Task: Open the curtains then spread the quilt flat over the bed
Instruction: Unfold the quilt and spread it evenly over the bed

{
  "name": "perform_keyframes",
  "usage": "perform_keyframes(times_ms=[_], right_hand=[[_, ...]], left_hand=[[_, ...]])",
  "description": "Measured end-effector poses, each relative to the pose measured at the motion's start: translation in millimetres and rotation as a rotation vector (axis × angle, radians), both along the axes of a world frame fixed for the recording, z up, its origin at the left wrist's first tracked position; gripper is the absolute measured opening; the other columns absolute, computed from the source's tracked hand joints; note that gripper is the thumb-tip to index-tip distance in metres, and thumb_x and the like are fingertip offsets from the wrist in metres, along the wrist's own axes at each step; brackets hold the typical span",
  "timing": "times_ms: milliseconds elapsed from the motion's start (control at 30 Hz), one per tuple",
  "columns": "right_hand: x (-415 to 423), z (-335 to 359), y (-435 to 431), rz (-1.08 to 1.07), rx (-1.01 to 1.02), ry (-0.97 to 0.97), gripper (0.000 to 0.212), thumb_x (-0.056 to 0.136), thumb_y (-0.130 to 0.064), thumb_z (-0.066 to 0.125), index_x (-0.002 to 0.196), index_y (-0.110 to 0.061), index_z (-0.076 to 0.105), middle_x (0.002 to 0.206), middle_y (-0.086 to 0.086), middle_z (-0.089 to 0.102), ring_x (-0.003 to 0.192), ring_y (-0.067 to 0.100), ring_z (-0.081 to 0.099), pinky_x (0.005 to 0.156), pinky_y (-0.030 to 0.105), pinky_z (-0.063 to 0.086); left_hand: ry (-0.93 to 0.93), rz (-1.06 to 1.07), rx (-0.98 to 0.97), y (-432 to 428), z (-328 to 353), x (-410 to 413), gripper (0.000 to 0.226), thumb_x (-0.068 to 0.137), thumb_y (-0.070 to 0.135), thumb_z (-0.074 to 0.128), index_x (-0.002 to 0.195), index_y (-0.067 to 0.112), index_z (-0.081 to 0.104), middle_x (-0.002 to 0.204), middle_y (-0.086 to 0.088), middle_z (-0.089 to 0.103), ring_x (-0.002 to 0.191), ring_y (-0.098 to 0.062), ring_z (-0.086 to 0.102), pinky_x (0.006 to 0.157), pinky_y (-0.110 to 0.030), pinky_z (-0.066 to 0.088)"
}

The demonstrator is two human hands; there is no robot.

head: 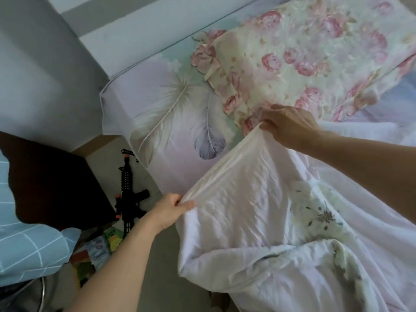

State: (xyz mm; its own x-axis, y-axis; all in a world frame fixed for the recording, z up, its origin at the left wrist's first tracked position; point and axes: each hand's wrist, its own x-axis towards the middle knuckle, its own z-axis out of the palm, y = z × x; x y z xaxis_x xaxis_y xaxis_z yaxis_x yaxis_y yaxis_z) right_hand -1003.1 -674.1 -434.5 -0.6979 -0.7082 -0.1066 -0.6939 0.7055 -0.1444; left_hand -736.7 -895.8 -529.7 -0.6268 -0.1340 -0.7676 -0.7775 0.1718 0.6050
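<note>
**Q:** What is closest to the viewer?
**A:** The left hand (167,210), at lower centre. Its thumb and curled fingers (186,204) pinch the near edge of a pale pink quilt (258,210). The bare forearm runs down out of the picture.

**Q:** And the other hand?
**A:** The right hand (290,127) is farther up, over the bed, knuckles upward, fingers curled round the same edge. Its fingertips are tucked behind the cloth and cannot be seen. Between the two hands the edge is lifted and pulled taut.

**Q:** Where does the quilt lie?
**A:** Rumpled over the near right part of the bed (180,122), with a faded flower print and a thick fold bunched at the bottom. It runs off the right and bottom edges, so its full extent is hidden.

**Q:** What is around it?
**A:** Just beyond the right hand lies a rose-patterned pillow (304,52), cut off at the top right. The uncovered sheet shows large feathers. On the floor left of the bed lies a black toy gun (129,194) with orange tips, beside a dark piece of furniture (51,183). Blue checked fabric (29,244) is cut off at the left edge. Near it are coloured packets (99,251) whose print is too blurred to read
</note>
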Motion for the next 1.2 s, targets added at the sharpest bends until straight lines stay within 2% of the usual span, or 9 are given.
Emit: perform_keyframes(times_ms=[100, 167, 267, 633, 767, 933, 1033, 1100, 1200], right_hand=[[-12.8, 4.0, -18.5, -0.054, -0.044, 0.032, 0.026, 0.098, -0.03, 0.045, 0.104, -0.013, 0.064, 0.1, 0.01, 0.057, 0.094, 0.034, 0.055, 0.067, 0.034, 0.035], [-22.9, 4.1, -32.4, -0.102, -0.068, 0.066, 0.026, 0.098, -0.029, 0.046, 0.101, -0.011, 0.064, 0.102, 0.012, 0.057, 0.098, 0.034, 0.052, 0.068, 0.035, 0.035], [-37.4, 2.7, -46.5, -0.149, -0.091, 0.11, 0.026, 0.097, -0.029, 0.047, 0.101, -0.011, 0.066, 0.104, 0.013, 0.057, 0.102, 0.035, 0.049, 0.068, 0.035, 0.033], [-55.7, -13.0, -69.8, -0.197, -0.048, 0.034, 0.022, 0.096, -0.023, 0.05, 0.106, -0.008, 0.064, 0.114, 0.017, 0.052, 0.11, 0.036, 0.045, 0.084, 0.042, 0.039], [-45.5, -23.4, -64.0, -0.138, 0.05, -0.004, 0.038, 0.089, -0.002, 0.053, 0.126, -0.007, 0.051, 0.124, 0.017, 0.043, 0.115, 0.036, 0.04, 0.092, 0.044, 0.039], [-48.7, -23.7, -52.9, -0.127, -0.004, -0.024, 0.057, 0.083, 0.006, 0.052, 0.135, -0.015, 0.042, 0.13, 0.015, 0.037, 0.115, 0.033, 0.043, 0.083, 0.039, 0.044], [-42.7, -21.5, -43.5, -0.153, -0.101, -0.103, 0.065, 0.082, 0.011, 0.049, 0.139, -0.017, 0.036, 0.139, 0.013, 0.029, 0.11, 0.036, 0.05, 0.077, 0.041, 0.052], [-37.3, -20.5, -34.8, -0.149, -0.126, -0.12, 0.069, 0.081, 0.013, 0.046, 0.141, -0.019, 0.034, 0.145, 0.01, 0.026, 0.107, 0.038, 0.053, 0.078, 0.046, 0.053], [-34.1, -19.7, -19.2, -0.135, -0.147, -0.155, 0.075, 0.077, 0.018, 0.042, 0.143, -0.018, 0.036, 0.151, 0.007, 0.024, 0.122, 0.032, 0.047, 0.08, 0.029, 0.045]], left_hand=[[0.18, 0.239, -0.079, -24.8, 6.2, -12.0, 0.012, 0.086, 0.036, 0.071, 0.075, 0.031, 0.071, 0.07, 0.011, 0.071, 0.062, -0.009, 0.067, 0.057, -0.014, 0.048], [0.251, 0.263, -0.188, -38.8, 8.3, -25.2, 0.036, 0.08, 0.04, 0.075, 0.05, 0.033, 0.057, 0.044, 0.017, 0.046, 0.041, -0.001, 0.039, 0.042, -0.013, 0.03], [0.281, 0.245, -0.308, -55.6, 6.7, -45.7, 0.045, 0.078, 0.041, 0.077, 0.044, 0.033, 0.049, 0.039, 0.016, 0.039, 0.038, -0.002, 0.032, 0.039, -0.015, 0.025], [0.169, 0.088, -0.612, -81.5, -11.9, -81.4, 0.03, 0.088, 0.041, 0.064, 0.079, 0.014, 0.056, 0.073, -0.004, 0.056, 0.074, -0.033, 0.06, 0.069, -0.044, 0.051], [0.066, 0.047, -0.736, -82.4, -15.9, -77.4, 0.032, 0.087, 0.047, 0.062, 0.091, 0.017, 0.054, 0.087, -0.001, 0.06, 0.086, -0.028, 0.057, 0.092, -0.042, 0.038], [-0.041, 0.043, -0.923, -83.8, -4.0, -70.7, 0.043, 0.083, 0.049, 0.067, 0.108, 0.016, 0.055, 0.113, -0.007, 0.057, 0.111, -0.031, 0.05, 0.096, -0.045, 0.033], [0.19, 0.087, -1.112, -60.1, 9.5, -80.9, 0.033, 0.083, 0.02, 0.069, 0.111, 0.014, 0.054, 0.12, -0.014, 0.052, 0.114, -0.034, 0.045, 0.093, -0.045, 0.037], [0.422, 0.108, -1.003, -32.5, 18.7, -99.9, 0.024, 0.084, 0.009, 0.064, 0.106, 0.011, 0.056, 0.113, -0.011, 0.053, 0.109, -0.031, 0.048, 0.089, -0.04, 0.039], [0.634, 0.124, -0.698, 18.3, 34.8, -138.8, 0.019, 0.089, 0.006, 0.058, 0.108, 0.009, 0.057, 0.107, -0.001, 0.049, 0.094, -0.02, 0.052, 0.083, -0.033, 0.046]])
